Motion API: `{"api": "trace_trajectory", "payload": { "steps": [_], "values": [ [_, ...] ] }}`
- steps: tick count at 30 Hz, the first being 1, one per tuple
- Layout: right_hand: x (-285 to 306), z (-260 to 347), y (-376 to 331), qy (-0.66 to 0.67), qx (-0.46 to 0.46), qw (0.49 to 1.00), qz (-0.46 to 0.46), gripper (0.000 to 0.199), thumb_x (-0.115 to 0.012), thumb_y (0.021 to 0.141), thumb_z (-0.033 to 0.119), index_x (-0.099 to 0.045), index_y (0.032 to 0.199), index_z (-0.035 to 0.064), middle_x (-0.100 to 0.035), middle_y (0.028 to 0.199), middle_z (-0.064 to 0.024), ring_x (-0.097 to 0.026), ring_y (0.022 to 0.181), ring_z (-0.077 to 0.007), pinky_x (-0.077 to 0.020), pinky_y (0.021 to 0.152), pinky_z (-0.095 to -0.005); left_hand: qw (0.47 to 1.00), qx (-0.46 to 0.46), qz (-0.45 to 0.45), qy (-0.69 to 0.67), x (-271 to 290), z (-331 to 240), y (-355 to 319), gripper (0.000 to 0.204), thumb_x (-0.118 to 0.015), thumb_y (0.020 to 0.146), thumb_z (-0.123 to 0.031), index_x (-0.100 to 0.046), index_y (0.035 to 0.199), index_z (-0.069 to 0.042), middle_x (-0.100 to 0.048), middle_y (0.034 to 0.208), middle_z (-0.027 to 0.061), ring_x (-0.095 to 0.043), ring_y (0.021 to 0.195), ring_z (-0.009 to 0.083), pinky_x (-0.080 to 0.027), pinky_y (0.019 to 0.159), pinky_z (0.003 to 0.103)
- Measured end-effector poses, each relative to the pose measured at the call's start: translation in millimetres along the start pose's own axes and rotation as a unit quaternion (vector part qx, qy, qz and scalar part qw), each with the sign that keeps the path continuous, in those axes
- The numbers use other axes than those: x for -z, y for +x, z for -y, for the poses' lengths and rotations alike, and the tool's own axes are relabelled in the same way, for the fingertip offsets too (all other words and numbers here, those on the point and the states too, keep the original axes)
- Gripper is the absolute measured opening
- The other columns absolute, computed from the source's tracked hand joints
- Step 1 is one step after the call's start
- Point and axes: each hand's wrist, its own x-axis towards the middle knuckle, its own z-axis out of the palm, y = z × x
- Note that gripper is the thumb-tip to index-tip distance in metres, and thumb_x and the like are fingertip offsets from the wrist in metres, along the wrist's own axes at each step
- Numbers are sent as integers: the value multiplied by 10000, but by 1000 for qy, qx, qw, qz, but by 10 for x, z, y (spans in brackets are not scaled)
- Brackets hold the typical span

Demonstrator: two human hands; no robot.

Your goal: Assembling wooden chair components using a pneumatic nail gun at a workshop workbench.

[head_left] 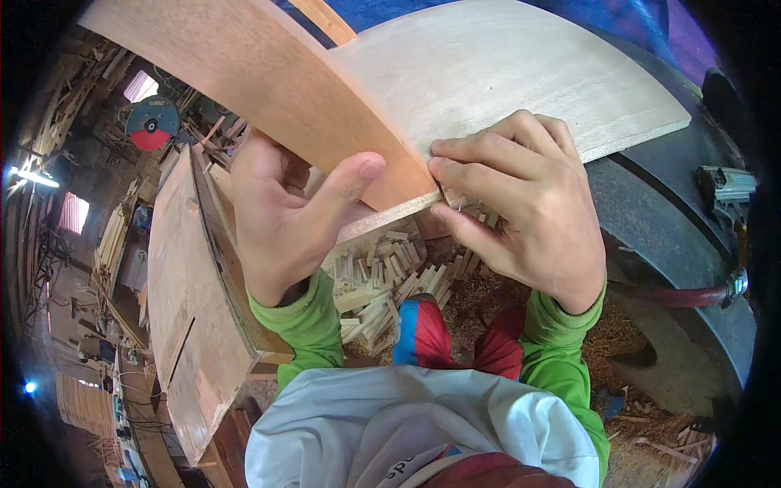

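Observation:
A pale thin plywood board [504, 73] lies across a dark round surface [667, 211], and a second, browner board [260, 73] leans over its left part. My left hand [293, 211] grips the browner board's lower edge, thumb pressed up against its face. My right hand [529, 203] pinches a small pale wooden piece [457, 201] at the near edge of the pale board, right where the two boards meet. Both forearms wear green sleeves.
A heap of several small wooden blocks [382, 281] lies below my hands on sawdust. A brown wooden panel [191, 301] stands at the left. A nail gun [728, 189] with a red hose [675, 294] rests at the right. A circular saw [152, 122] sits far left.

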Motion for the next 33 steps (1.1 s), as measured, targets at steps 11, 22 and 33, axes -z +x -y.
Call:
{"api": "trace_trajectory", "payload": {
  "steps": [11, 22, 33],
  "values": [
    [-9, -3, -12, 5, -13, 1000, -4, 242, -709, 649, 206, -658, 843, 72, -644, 933, -10, -546, 807, -197, -393, 745, -322, 999, 1, -12, 31, -10, 19, -18, 423, -694, 742, 17, -462, 1094, 59, -588, 1013, 125, -585, 942, 167, -477, 805, 273],
    [32, 26, 3, -17, -23, 1000, 13, 273, -723, 649, 220, -625, 863, 82, -644, 914, -20, -552, 806, -200, -403, 739, -327, 1000, -9, -7, 4, -16, -13, -14, 403, -686, 758, -3, -467, 1090, 59, -594, 988, 108, -586, 924, 156, -477, 786, 266],
    [28, 13, -20, 9, -3, 1000, -4, 295, -757, 612, 191, -599, 841, 93, -636, 921, -21, -568, 836, -204, -418, 745, -336, 1000, -2, 2, -1, 14, -13, -16, 423, -693, 757, -24, -464, 1103, 58, -593, 987, 114, -589, 908, 154, -482, 770, 266]
  ]
}}
